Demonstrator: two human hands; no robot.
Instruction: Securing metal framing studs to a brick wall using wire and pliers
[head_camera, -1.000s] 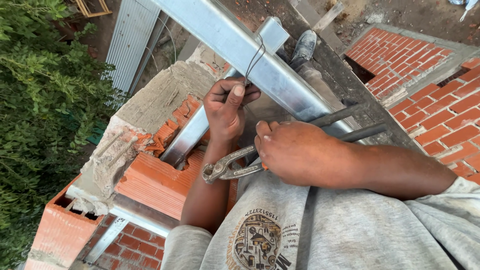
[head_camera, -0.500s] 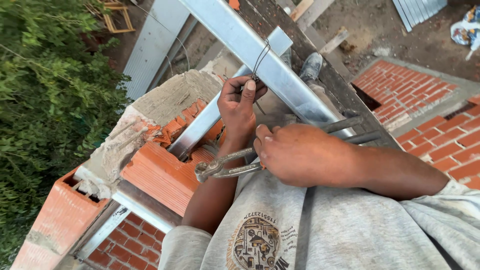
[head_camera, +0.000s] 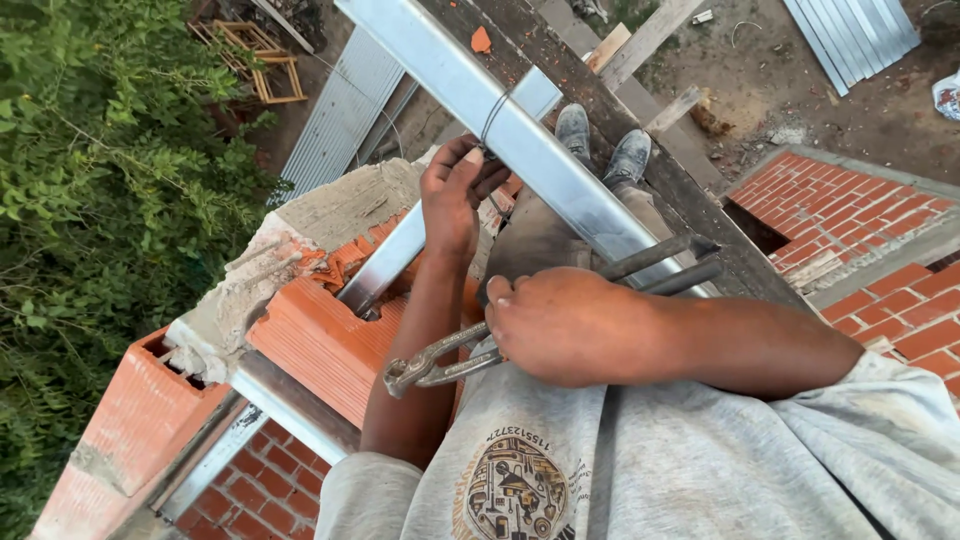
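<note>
Mortared brick wall (head_camera: 330, 330), yard below

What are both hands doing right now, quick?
Left hand: closed, pinching the tie wire looped around the metal bar.
Right hand: closed around the pincers.

This is an outdoor building site: under the left hand (head_camera: 455, 200) an unfinished red brick wall (head_camera: 320, 340) with mortar, beyond it a metal beam (head_camera: 520, 140), rubble below.
</note>
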